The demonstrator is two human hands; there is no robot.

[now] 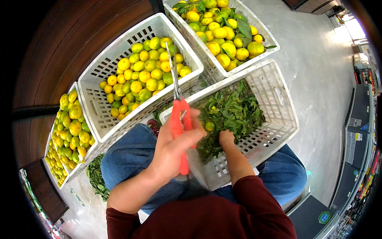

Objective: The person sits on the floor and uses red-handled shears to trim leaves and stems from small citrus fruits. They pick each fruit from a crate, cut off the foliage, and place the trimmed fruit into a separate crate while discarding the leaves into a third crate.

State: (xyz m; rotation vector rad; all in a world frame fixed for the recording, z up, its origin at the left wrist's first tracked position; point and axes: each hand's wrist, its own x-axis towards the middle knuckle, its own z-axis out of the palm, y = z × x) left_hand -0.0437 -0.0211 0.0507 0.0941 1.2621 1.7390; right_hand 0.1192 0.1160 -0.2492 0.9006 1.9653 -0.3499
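My left hand (171, 139) is closed round the red handles of a pair of pruning shears (181, 113), long narrow blades pointing away from me. It is raised over the near corner of a white slatted crate (274, 93) and slightly blurred. Green leaves (236, 107) fill much of that crate, with a green-yellow citrus fruit (209, 126) among them near my left thumb. My right hand (227, 138) reaches into the same crate, down at the leaves. Its fingers are hidden, so what it touches or holds cannot be made out.
Left of the leaf crate stands a white crate (90, 89) of yellow-green citrus. Another citrus crate (267, 34) with some leafy fruit is beyond. More citrus (71, 129) fills a crate at far left. Cut leaves (97, 177) lie on the floor; dark shelving (360, 131) lines the right.
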